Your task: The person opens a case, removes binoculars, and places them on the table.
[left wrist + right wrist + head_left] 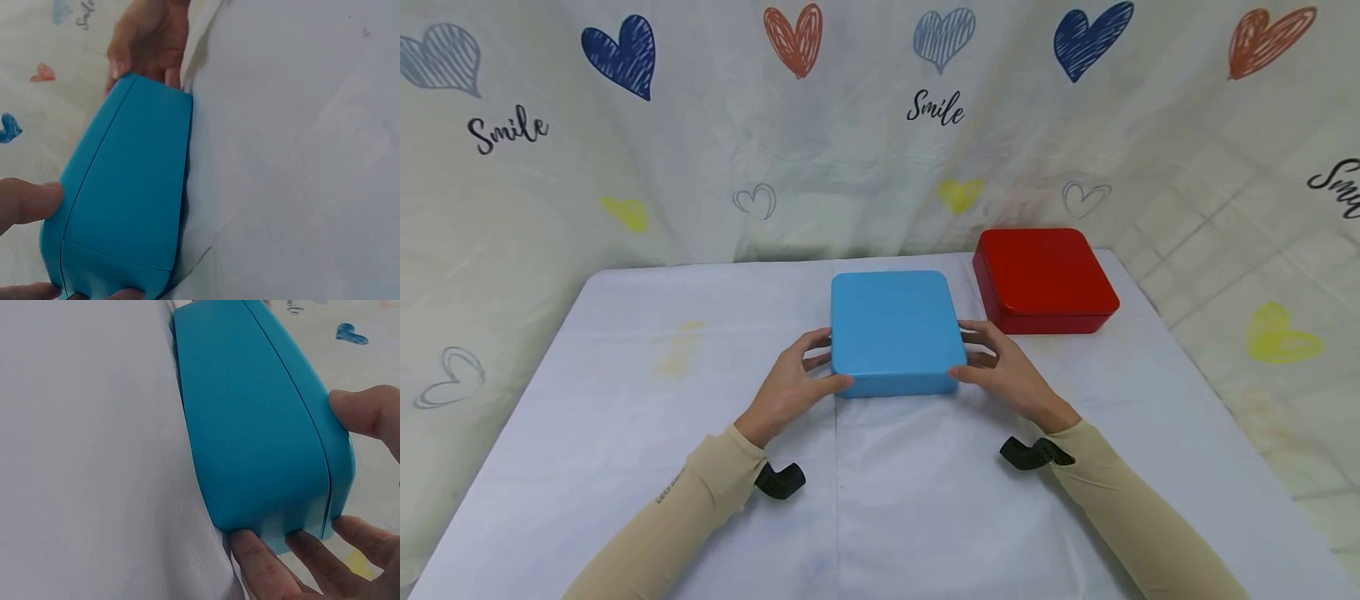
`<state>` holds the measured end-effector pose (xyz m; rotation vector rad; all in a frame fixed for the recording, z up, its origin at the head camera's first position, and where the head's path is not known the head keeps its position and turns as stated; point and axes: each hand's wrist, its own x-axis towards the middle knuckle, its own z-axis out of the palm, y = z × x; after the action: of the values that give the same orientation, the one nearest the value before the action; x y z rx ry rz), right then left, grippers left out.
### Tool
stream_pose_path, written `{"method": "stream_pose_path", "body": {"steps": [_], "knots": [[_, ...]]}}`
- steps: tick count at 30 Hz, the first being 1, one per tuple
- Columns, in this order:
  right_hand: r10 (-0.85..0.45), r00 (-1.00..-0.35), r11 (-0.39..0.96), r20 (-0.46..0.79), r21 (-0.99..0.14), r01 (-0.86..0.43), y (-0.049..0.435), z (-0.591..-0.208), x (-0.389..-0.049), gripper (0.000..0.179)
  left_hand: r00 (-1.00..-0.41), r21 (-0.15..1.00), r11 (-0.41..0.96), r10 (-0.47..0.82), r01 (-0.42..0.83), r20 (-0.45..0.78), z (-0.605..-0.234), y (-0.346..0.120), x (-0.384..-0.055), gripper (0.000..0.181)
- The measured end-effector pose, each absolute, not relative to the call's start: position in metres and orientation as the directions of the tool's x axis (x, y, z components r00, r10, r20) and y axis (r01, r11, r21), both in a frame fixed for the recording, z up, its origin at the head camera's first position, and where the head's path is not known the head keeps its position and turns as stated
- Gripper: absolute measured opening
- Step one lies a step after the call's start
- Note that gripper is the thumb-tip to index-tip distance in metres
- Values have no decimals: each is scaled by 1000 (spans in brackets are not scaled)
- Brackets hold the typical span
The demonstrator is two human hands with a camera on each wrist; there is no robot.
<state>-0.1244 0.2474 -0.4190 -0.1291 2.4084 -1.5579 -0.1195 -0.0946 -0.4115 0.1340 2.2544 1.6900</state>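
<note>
At the table [910, 500], left hand [792, 379] and right hand [1011, 375] grip 1 blue box [895, 329], fingers [265, 565] spread (underside unclear).

"Smile" [936, 107] in black script repeated across backdrop [850, 158], left sleeve [647, 533] lettering [671, 487] too small

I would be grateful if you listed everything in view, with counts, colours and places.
Blue box: one, blue, near the table's middle, between the two grips
Red box: one, red, beyond and right of the blue box
Table cover: one, white, under the boxes
Backdrop: one, off-white, behind the table
Printed hearts: several; blue, red, yellow and outlined, on the backdrop
"Smile" prints: three in the head view, black, on the backdrop
Wrist pieces: two, black, by the cuffs
Sleeves: two, beige, on the forearms
Left grip: one, bare hand, on the blue box's left side
Right grip: one, bare hand, on its right side
</note>
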Motion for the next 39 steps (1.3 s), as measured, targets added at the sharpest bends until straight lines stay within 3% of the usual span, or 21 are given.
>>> {"method": "stream_pose_path", "body": {"steps": [39], "knots": [[-308, -940, 382, -148, -924, 21, 208, -422, -120, 79, -946, 940, 323, 257, -109, -198, -416, -145, -109, 90]]}}
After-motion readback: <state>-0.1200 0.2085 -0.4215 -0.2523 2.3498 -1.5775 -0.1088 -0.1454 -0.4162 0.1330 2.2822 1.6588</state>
